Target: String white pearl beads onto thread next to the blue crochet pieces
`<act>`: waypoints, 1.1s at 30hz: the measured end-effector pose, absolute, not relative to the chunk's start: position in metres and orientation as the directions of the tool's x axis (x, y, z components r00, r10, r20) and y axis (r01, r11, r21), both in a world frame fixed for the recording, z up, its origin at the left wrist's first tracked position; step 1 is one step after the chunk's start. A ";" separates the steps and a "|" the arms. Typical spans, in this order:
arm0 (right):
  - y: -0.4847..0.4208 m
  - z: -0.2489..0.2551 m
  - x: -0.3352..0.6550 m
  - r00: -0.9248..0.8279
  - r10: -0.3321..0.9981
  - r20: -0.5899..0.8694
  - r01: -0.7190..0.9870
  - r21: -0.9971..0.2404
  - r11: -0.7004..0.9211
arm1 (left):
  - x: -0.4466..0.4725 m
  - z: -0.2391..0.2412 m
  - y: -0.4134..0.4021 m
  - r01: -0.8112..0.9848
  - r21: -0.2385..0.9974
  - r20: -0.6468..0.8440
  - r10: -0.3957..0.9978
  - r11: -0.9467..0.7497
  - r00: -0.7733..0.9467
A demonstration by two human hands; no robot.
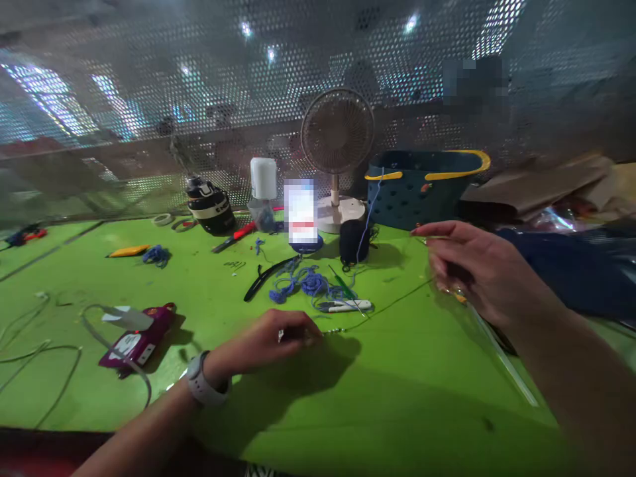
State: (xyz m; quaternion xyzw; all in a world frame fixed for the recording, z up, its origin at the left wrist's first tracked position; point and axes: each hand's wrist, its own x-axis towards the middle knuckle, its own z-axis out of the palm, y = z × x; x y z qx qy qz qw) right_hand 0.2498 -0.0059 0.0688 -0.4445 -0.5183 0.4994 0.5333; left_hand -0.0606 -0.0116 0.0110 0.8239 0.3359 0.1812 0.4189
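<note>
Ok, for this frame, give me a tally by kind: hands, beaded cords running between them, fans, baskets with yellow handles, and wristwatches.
Hands: 2 (left hand, right hand)
Beaded cord: 1
Fan: 1
Basket: 1
Wristwatch: 1
Total: 6

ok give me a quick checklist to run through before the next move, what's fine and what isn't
1. Left hand at the beads: ok, fingertips pinched at the near end of the row.
2. Cord between the hands: ok, it runs from the beads up to the right hand with little slack.
3. Right-hand hold: cannot tell which fingers grip the cord.
4. Cord free of the green-handled tool: cannot tell, the metal tip lies very close.
5. Blue yarn apart from the beads: ok, it lies beyond them.
</note>
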 end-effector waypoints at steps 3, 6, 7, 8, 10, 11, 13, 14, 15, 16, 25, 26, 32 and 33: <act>-0.006 0.057 0.254 -0.157 0.985 0.074 0.022 -0.997 0.079 | -0.059 0.007 -0.015 0.421 0.755 -0.031 0.614 -0.502 0.788; -0.007 0.047 0.253 -0.287 0.957 -0.034 0.123 -0.992 0.001 | -0.058 0.003 -0.018 0.462 0.698 -0.093 0.570 -0.547 0.816; -0.007 0.043 0.252 -0.333 0.940 -0.072 0.146 -0.989 -0.024 | -0.058 0.003 -0.019 0.476 0.680 -0.119 0.557 -0.558 0.822; -0.007 0.040 0.249 -0.377 0.919 -0.111 0.167 -0.985 -0.050 | -0.058 0.004 -0.021 0.488 0.663 -0.141 0.546 -0.567 0.826; -0.007 0.034 0.244 -0.453 0.874 -0.174 0.209 -0.974 -0.086 | -0.060 0.008 -0.025 0.504 0.633 -0.158 0.539 -0.588 0.827; -0.007 0.032 0.241 -0.480 0.856 -0.194 0.230 -0.969 -0.091 | -0.061 0.011 -0.026 0.508 0.620 -0.153 0.543 -0.597 0.825; -0.008 0.030 0.236 -0.514 0.829 -0.221 0.278 -0.957 -0.083 | -0.065 0.018 -0.028 0.509 0.616 -0.131 0.559 -0.601 0.819; -0.009 0.030 0.233 -0.528 0.818 -0.229 0.299 -0.951 -0.073 | -0.068 0.021 -0.028 0.503 0.628 -0.117 0.568 -0.593 0.815; -0.010 0.030 0.232 -0.544 0.806 -0.234 0.315 -0.947 -0.062 | -0.072 0.024 -0.027 0.495 0.647 -0.102 0.577 -0.580 0.810; -0.012 0.031 0.230 -0.562 0.792 -0.239 0.325 -0.944 -0.054 | -0.075 0.027 -0.026 0.485 0.669 -0.086 0.589 -0.564 0.804; -0.020 0.021 0.226 -0.536 0.828 -0.165 0.402 -0.912 0.078 | -0.063 0.019 -0.026 0.600 0.484 0.079 0.714 -0.637 0.695; -0.021 0.017 0.225 -0.528 0.838 -0.136 0.446 -0.884 0.137 | -0.059 0.013 -0.028 0.637 0.421 0.087 0.728 -0.646 0.680; -0.027 -0.016 0.212 -0.570 0.816 0.100 0.647 -0.558 0.520 | -0.041 -0.023 -0.053 0.653 0.117 0.233 0.660 -0.748 0.714; -0.027 -0.021 0.210 -0.588 0.802 0.104 0.669 -0.496 0.554 | -0.040 -0.026 -0.059 0.633 0.107 0.191 0.641 -0.766 0.743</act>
